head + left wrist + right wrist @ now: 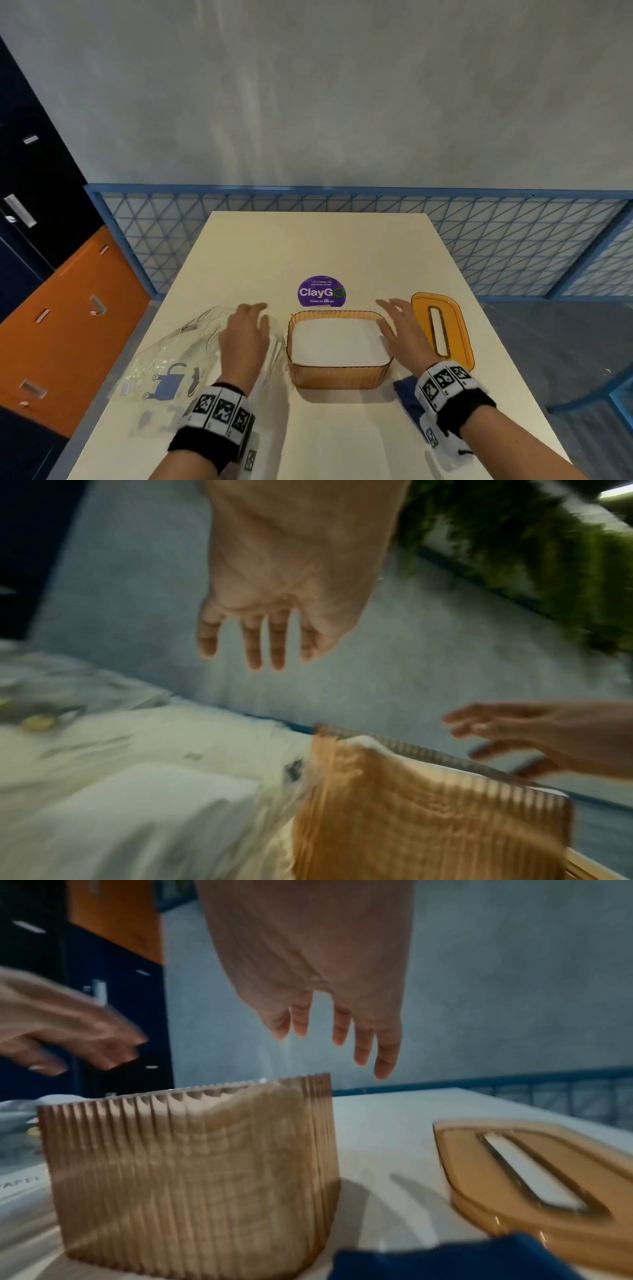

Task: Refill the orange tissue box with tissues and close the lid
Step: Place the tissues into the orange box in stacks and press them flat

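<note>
The ribbed orange tissue box (339, 375) (428, 818) (192, 1172) stands lidless at the table's middle, a white stack of tissues (337, 342) filling it to near the rim. Its orange lid (443, 329) (534, 1175), with a long slot, lies flat on the table to the right. My left hand (245, 334) (270, 631) hovers left of the box over a clear plastic wrapper (178, 356), fingers straight and holding nothing. My right hand (399, 330) (342, 1026) hovers between box and lid, fingers spread and empty.
A purple round ClayGo sticker (321, 292) lies on the cream table (342, 438) behind the box. A dark blue cloth (407, 394) (445, 1259) sits under my right wrist. A blue mesh railing (513, 240) runs behind the table; orange and navy cabinets (68, 325) stand left.
</note>
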A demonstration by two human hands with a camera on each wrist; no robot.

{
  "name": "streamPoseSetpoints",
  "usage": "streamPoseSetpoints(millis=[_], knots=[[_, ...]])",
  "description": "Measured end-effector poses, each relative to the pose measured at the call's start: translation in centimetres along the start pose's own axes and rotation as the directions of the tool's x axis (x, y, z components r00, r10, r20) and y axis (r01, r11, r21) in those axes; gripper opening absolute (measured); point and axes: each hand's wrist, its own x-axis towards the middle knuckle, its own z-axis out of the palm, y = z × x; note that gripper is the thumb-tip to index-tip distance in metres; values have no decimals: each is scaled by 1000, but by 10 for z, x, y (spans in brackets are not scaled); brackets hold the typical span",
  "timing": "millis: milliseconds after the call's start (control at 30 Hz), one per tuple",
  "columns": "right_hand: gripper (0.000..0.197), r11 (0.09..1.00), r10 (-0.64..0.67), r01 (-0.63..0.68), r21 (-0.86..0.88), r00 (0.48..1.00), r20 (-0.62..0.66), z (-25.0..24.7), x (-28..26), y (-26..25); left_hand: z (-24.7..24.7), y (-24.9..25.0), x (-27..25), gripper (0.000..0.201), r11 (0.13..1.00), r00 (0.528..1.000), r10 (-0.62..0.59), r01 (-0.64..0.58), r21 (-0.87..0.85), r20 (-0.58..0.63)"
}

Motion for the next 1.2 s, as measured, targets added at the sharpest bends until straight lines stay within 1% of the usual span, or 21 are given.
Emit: streamPoseSetpoints(millis=[33, 67, 100, 133, 167, 200, 233, 300, 367, 433, 533, 600, 733, 833, 867, 967, 1033, 1200], knots=[[44, 992, 101, -104, 65, 994, 47, 3, 1, 3, 1, -14, -1, 33, 993, 993, -116, 115, 15, 28], [46, 971, 191, -204, 122, 975, 114, 6, 2, 4, 6, -26, -3, 34, 974, 969, -223, 217, 71, 105], [47, 944, 254, -282, 169, 952, 172, 11, 4, 6, 12, -37, -6, 36, 948, 930, -310, 285, 142, 199], [47, 920, 291, -333, 206, 934, 209, 15, 5, 7, 19, -43, -9, 38, 926, 890, -363, 312, 212, 277], [47, 903, 311, -361, 232, 923, 227, 18, 6, 7, 26, -47, -12, 40, 913, 863, -387, 310, 266, 324], [47, 892, 322, -376, 249, 918, 232, 21, 5, 6, 33, -50, -15, 42, 905, 852, -395, 297, 303, 344], [47, 886, 331, -385, 258, 916, 228, 23, 4, 5, 39, -51, -17, 45, 900, 852, -395, 282, 333, 344], [46, 881, 354, -400, 253, 912, 208, 25, 2, 1, 48, -51, -18, 50, 882, 857, -405, 274, 384, 318], [46, 885, 369, -409, 224, 908, 198, 26, 2, -1, 53, -49, -15, 54, 862, 853, -433, 297, 412, 291], [46, 884, 383, -422, 202, 901, 204, 25, 2, -2, 58, -47, -11, 50, 850, 846, -452, 313, 423, 283], [46, 891, 386, -419, 176, 902, 193, 24, 2, -1, 63, -46, -6, 33, 842, 840, -472, 340, 419, 268], [46, 895, 385, -415, 165, 904, 187, 24, 1, -1, 65, -45, -6, 27, 842, 843, -472, 344, 416, 258], [46, 894, 392, -422, 149, 899, 195, 25, 2, 0, 68, -48, -6, 30, 845, 859, -450, 320, 428, 245], [46, 895, 394, -424, 143, 898, 198, 25, 2, -1, 69, -47, -6, 45, 837, 842, -473, 339, 429, 259], [46, 894, 394, -424, 144, 897, 200, 24, 2, -1, 70, -47, -6, 46, 834, 838, -481, 346, 430, 258], [45, 892, 397, -428, 146, 895, 202, 24, 2, -1, 73, -45, -5, 36, 823, 834, -495, 360, 439, 243], [46, 893, 397, -427, 144, 896, 198, 24, 2, -1, 74, -46, -4, 31, 825, 845, -479, 342, 450, 238], [45, 891, 399, -430, 146, 894, 204, 24, 1, -3, 73, -50, -6, 30, 832, 866, -441, 296, 470, 235]])
